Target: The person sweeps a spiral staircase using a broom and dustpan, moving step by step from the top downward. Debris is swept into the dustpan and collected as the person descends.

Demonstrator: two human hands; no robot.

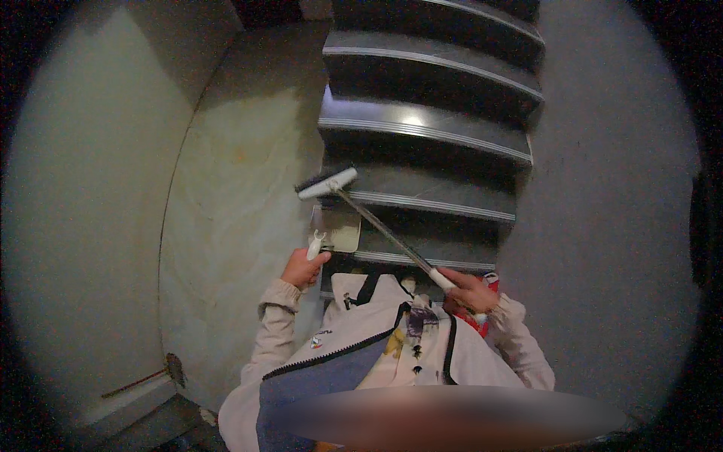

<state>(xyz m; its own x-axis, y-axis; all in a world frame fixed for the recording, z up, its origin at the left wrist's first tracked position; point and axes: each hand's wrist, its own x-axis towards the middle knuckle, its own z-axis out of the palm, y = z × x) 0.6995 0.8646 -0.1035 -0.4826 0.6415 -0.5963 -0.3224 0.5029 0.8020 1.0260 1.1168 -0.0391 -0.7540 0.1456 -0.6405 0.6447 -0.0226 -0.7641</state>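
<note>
My left hand (305, 268) grips the pale handle of a dustpan (345, 236), whose cream pan hangs over the steps near the left wall. The handle ends in a small forked hook. In my right hand (473, 291) is the white grip of a broom (390, 233) with a thin metal pole. The pole slants up and left to a white broom head (327, 183) with dark bristles, which is close to the left end of a stair tread and above the dustpan. A red object (493, 285), partly hidden, shows behind my right hand and wrist.
Dark stairs (418, 127) with light ridged nosing strips run up the picture. A stained pale wall (237, 186) borders them on the left, a grey wall (604, 198) on the right. My light jacket (361, 322) covers the lower middle. A blurred patch hides the bottom.
</note>
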